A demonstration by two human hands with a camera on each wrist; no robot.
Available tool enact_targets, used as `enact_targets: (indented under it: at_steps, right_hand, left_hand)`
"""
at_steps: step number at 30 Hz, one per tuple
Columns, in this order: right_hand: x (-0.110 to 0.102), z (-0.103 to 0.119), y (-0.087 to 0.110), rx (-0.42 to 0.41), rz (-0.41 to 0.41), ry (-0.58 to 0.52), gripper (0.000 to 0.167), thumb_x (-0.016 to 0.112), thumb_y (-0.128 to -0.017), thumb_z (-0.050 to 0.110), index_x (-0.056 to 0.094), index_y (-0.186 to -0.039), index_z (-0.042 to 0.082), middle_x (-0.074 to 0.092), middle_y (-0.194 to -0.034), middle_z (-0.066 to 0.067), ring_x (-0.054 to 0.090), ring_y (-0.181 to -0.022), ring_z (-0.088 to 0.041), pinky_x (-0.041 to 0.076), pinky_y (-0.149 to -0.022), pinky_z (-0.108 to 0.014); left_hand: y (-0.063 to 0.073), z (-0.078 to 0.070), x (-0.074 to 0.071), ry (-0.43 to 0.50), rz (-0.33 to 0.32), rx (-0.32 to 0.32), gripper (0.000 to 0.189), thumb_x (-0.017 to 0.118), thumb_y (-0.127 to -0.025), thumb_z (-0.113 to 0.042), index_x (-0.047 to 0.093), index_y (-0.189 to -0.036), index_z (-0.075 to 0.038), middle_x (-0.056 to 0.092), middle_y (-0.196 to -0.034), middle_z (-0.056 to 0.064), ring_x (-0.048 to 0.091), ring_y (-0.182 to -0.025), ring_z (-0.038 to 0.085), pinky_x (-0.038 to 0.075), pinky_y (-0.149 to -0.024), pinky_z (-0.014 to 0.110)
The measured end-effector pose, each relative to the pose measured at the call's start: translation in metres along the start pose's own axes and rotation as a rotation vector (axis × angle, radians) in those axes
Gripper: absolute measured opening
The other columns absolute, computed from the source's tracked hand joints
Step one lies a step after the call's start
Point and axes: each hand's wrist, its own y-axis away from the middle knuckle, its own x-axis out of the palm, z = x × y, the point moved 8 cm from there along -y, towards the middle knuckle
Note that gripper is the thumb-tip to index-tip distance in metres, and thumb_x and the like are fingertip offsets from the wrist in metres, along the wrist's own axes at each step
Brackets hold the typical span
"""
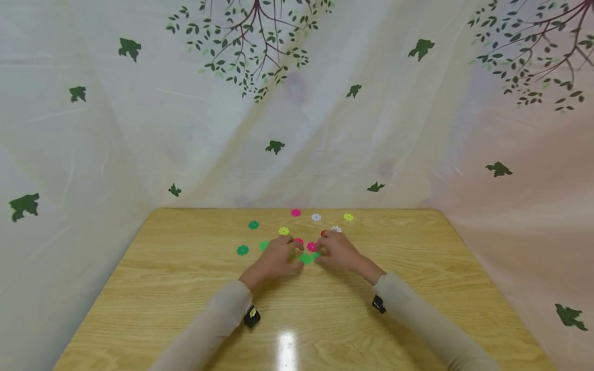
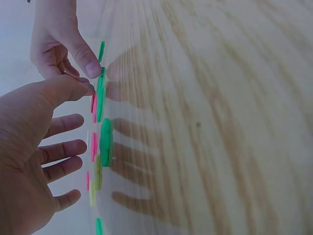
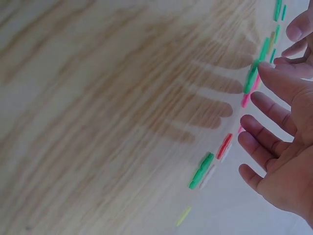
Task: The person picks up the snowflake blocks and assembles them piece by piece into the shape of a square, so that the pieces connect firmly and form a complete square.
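My left hand (image 1: 280,256) is over the middle of the wooden table, its fingers spread. In the left wrist view the thumb tip is close to a bright green flower-shaped disc (image 2: 100,95). Facing it, my right hand (image 1: 337,251) also has loose, parted fingers. Its thumb appears to touch the edge of a green disc (image 3: 251,77) in the right wrist view. Between the hands lie a light green disc (image 1: 304,258) and a pink disc (image 1: 312,247). Partly hidden by the right fingers are a red disc (image 1: 323,233) and a white disc (image 1: 336,229). I see nothing gripped in either hand.
More flower discs lie around: dark green (image 1: 243,250), yellow (image 1: 283,231), pink (image 1: 296,213), white (image 1: 316,217) and another yellow disc (image 1: 348,217) at the back. The table (image 1: 176,288) ends at a printed curtain (image 1: 325,170).
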Motion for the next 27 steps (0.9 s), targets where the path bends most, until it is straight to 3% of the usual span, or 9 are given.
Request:
enact_targets:
  at_steps: [5,13,27]
  right_hand:
    - [0.0,0.0,0.001,0.034,0.022,0.0,0.025,0.085,-0.084,0.028,0.075,-0.097,0.008,0.066,-0.095,-0.003,0.054,-0.089,-0.018,0.045,-0.086,-0.041]
    - [0.006,0.002,0.002,0.054,0.042,0.012,0.026,0.084,-0.085,0.029,0.076,-0.099,0.008,0.069,-0.093,-0.001,0.057,-0.087,-0.015,0.047,-0.086,-0.039]
    - [0.009,-0.002,-0.001,0.163,0.103,-0.056,0.022,0.087,-0.082,0.022,0.076,-0.095,0.007,0.07,-0.089,0.0,0.055,-0.081,-0.012,0.05,-0.075,-0.031]
  left_hand:
    - [-0.003,0.002,0.008,-0.024,0.061,-0.052,0.04,0.073,-0.089,-0.033,0.069,-0.122,-0.01,0.062,-0.114,0.007,0.055,-0.109,0.026,0.048,-0.098,0.046]
    - [-0.004,0.0,0.015,-0.083,0.112,-0.067,0.038,0.071,-0.094,-0.035,0.071,-0.124,-0.011,0.063,-0.12,0.006,0.054,-0.111,0.024,0.049,-0.097,0.045]
    - [-0.007,-0.003,0.016,-0.038,0.109,-0.092,0.027,0.078,-0.09,-0.025,0.074,-0.113,-0.011,0.065,-0.113,0.004,0.057,-0.105,0.023,0.05,-0.095,0.043]
